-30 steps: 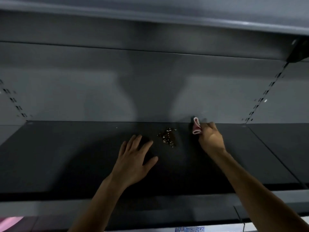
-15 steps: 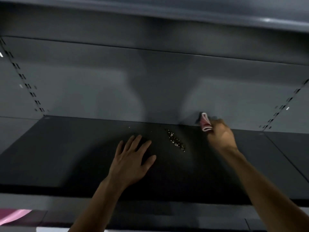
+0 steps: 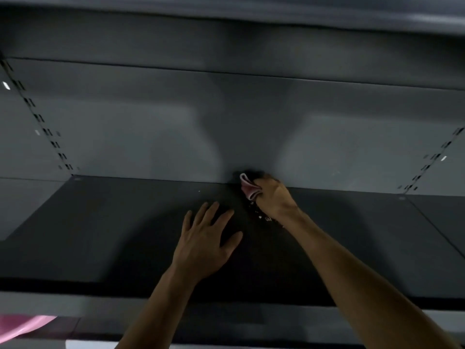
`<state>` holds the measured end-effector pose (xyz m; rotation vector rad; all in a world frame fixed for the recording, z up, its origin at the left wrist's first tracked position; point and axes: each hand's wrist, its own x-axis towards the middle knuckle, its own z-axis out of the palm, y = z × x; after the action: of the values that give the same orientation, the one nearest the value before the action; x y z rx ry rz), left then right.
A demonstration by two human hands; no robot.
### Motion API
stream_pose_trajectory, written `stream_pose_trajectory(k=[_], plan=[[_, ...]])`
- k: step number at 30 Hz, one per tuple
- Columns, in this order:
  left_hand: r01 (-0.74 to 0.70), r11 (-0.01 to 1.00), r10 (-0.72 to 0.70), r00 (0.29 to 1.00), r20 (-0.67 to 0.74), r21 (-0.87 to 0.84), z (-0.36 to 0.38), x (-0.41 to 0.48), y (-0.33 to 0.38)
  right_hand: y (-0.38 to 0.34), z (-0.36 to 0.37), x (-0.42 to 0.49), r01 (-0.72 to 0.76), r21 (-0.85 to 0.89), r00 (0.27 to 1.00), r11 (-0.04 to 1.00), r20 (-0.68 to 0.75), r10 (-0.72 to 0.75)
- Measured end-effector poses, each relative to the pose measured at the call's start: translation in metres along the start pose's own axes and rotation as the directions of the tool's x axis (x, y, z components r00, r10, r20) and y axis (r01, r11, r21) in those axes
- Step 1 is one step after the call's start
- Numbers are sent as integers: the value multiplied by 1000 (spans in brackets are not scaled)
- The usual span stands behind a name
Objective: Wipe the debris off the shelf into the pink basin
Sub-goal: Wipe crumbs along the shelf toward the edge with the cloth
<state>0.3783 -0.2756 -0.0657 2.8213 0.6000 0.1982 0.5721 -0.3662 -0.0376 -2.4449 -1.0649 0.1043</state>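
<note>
Pink cloth [image 3: 247,189], black shelf [image 3: 113,222]

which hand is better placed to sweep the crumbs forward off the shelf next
Right. The right hand grips the cloth at the back of the shelf, just behind the crumbs, so it can likely pull them forward. The left hand lies flat beside them, holding nothing.
</note>
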Motion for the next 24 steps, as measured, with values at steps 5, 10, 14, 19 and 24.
stream_pose_trajectory(k=[5, 10, 14, 19, 24], plan=[[-14, 1000, 14, 1000, 6, 2, -2, -2, -2, 32, -39, -29, -69, 88, 994, 994, -80, 76], [14, 1000, -14, 1000, 7, 7, -1, 4, 9, 94, -71, -54, -322, -5, 926, 947, -209, 314], [16, 1000, -16, 1000, 23, 0, -1, 7, 10, 83, -49, -38, -287, -35, 942, 957, -192, 276], [6, 1000, -6, 1000, 10, -4, 0, 6, 5, 27, -14, -21, -82, -23, 993, 996, -91, 79], [0, 1000, 0, 1000, 9, 16, -2, 3, 3, 10, -40, -54, 0, 136, 1000, 991, 3, 0]])
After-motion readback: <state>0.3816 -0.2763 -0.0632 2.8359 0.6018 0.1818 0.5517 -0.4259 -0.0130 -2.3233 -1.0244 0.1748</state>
